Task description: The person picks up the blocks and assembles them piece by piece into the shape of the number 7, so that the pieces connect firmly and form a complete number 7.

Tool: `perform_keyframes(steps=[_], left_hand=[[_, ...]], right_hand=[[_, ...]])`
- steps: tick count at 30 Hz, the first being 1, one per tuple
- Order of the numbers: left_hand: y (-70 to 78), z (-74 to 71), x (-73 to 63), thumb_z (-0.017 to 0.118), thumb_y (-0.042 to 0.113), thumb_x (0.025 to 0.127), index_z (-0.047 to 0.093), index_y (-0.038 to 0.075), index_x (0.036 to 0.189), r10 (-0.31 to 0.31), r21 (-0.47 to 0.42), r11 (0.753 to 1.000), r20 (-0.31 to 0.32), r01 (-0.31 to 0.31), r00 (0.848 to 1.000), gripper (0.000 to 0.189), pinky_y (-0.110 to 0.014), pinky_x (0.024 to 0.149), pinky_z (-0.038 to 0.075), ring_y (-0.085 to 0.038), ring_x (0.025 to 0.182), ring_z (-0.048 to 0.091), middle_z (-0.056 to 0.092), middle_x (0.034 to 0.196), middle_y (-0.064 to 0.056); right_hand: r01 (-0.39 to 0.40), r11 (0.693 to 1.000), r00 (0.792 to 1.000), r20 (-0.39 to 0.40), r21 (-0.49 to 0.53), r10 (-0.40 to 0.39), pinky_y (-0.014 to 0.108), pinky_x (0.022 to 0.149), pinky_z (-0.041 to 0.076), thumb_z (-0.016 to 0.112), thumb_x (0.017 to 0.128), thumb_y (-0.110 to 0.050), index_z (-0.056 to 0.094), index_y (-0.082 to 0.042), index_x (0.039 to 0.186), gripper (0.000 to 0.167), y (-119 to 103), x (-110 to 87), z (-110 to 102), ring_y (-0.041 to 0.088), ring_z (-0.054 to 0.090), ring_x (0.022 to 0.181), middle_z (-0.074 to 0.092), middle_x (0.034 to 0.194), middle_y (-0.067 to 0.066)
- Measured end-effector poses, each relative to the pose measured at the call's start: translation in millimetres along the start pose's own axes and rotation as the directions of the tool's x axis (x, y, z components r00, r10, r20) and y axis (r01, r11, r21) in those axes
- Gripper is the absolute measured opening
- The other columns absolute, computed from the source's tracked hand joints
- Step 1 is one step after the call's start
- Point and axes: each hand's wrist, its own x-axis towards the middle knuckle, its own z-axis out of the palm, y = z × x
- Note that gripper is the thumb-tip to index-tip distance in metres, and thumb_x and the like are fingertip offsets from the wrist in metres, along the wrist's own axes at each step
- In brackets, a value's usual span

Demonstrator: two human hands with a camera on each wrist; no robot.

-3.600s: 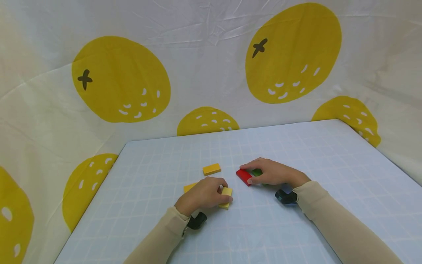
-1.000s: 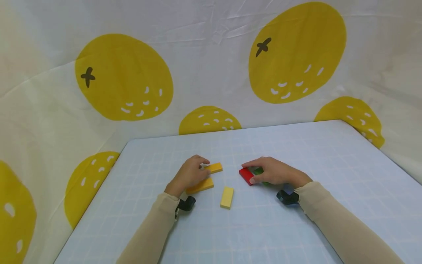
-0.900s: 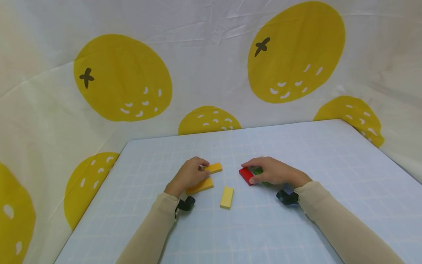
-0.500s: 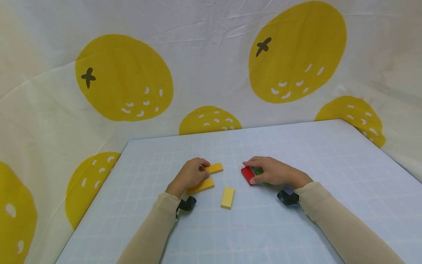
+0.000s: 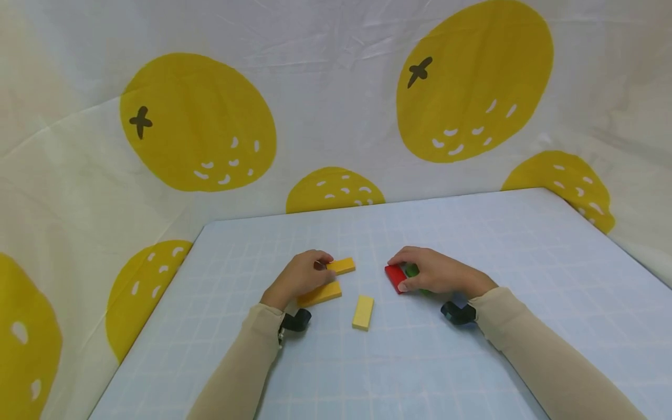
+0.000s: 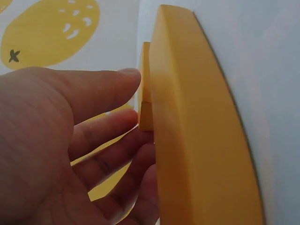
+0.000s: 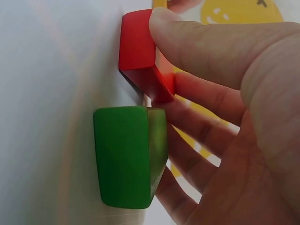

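Observation:
My left hand (image 5: pixel 301 277) pinches the left end of a flat orange block (image 5: pixel 343 266) between thumb and fingers. A second orange block (image 5: pixel 321 294) lies nearer, partly under that hand; in the left wrist view this nearer block (image 6: pixel 192 117) fills the foreground. Closer to me, a pale yellow block (image 5: pixel 363 313) lies apart from both hands. With my right hand (image 5: pixel 438 271) I hold a red block (image 5: pixel 395 279), thumb at its near end and index finger at its far end. A green block (image 7: pixel 124 157) stands beside the red one, mostly hidden under the right palm in the head view.
The blocks are on a pale blue gridded tabletop (image 5: pixel 420 361). Behind it hangs a white curtain (image 5: pixel 336 116) printed with big yellow fruit. Black wrist cameras sit under both wrists, and a bit of blue (image 5: pixel 459 299) shows below the right one.
My left hand has left the pale yellow block, moved up and left, and closed on the far orange block's end. The right hand stays at the red block, which has turned slightly.

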Motion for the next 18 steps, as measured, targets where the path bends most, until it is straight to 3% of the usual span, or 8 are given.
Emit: perform_keyframes(steps=[10, 18], left_hand=[[4.9, -6.6, 4.8, 0.071, 0.037, 0.093, 0.068, 0.018, 0.123, -0.024, -0.02, 0.999, 0.067, 0.025, 0.997, 0.035, -0.04, 0.096, 0.048, -0.02, 0.107, 0.058, 0.064, 0.117, 0.002], [4.2, -9.2, 10.0, 0.068, 0.039, 0.094, 0.069, 0.024, 0.121, -0.031, -0.025, 0.999, 0.087, 0.034, 0.996, 0.031, -0.042, 0.092, 0.049, -0.021, 0.102, 0.057, 0.065, 0.114, 0.001]], right_hand=[[-0.078, 0.997, 0.997, 0.005, -0.016, 0.078, 0.053, 0.104, 0.041, 0.077, 0.089, -0.031, 0.061, -0.02, 0.136, 0.052, 0, -4.2, -1, 0.027, 0.049, 0.121, 0.057, 0.133, 0.003], [-0.067, 0.998, 0.998, 0.007, 0.004, 0.067, 0.048, 0.1, 0.044, 0.078, 0.088, -0.032, 0.062, -0.022, 0.133, 0.049, 0, -1.8, -2, 0.023, 0.052, 0.115, 0.06, 0.123, -0.003]])
